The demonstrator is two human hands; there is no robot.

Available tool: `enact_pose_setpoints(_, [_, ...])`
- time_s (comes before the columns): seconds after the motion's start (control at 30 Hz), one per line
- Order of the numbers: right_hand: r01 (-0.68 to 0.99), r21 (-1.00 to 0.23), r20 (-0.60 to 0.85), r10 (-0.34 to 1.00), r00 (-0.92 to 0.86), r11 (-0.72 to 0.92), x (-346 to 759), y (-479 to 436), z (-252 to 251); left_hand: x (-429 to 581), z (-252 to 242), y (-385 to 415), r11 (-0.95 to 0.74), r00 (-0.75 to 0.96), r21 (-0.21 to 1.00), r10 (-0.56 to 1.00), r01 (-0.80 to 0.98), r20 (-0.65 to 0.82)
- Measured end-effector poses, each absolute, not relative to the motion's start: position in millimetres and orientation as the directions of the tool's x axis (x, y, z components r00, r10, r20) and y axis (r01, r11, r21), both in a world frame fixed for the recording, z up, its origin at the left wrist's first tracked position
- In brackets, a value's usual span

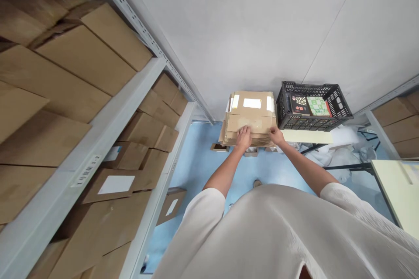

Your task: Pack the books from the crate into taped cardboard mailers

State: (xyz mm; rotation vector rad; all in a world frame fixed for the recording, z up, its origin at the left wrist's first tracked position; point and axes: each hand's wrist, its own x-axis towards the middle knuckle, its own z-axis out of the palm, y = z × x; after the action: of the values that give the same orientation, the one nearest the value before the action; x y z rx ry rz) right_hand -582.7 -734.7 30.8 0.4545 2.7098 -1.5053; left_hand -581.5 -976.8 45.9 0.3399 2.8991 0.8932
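Observation:
A stack of flattened cardboard boxes (250, 113) lies ahead of me near the white wall, its top sheet bearing white labels. My left hand (244, 136) rests on the near edge of the top sheet, fingers curled over it. My right hand (276, 135) grips the same near edge at the stack's right corner. Both arms reach forward from white sleeves.
A black plastic crate (312, 107) with colourful packets stands right of the stack on a pale table (307, 136). Grey metal shelving (98, 135) full of cardboard boxes lines the left. Another shelf (393, 117) and a table (397, 187) are at right. The floor (199, 161) is blue.

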Motion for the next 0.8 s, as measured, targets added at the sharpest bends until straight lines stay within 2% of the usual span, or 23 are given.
enact_pose_setpoints(0.1, [0.281, -0.843, -0.156, 0.290, -0.944, 0.459, -586.6, -737.1, 30.8, -581.4, 44.1, -979.1, 0.805, -0.972, 0.564, 0.236, 0.186, -0.016])
enact_pose_setpoints(0.2, [0.238, -0.865, -0.110, 0.297, -0.949, 0.441, -592.1, -740.3, 33.7, -582.7, 44.7, -980.0, 0.805, -0.973, 0.565, 0.231, 0.181, -0.016])
enact_pose_setpoints(0.43, [0.162, -0.864, -0.044, 0.248, -0.968, 0.476, -601.2, -749.3, 40.3, -580.7, 50.1, -982.3, 0.824, -0.971, 0.533, 0.240, 0.193, -0.019])
enact_pose_setpoints(0.8, [0.083, -0.932, -0.010, 0.203, -0.979, 0.352, -604.9, -743.3, 63.2, -585.3, 78.8, -998.6, 0.830, -0.975, 0.511, 0.200, 0.223, 0.100])
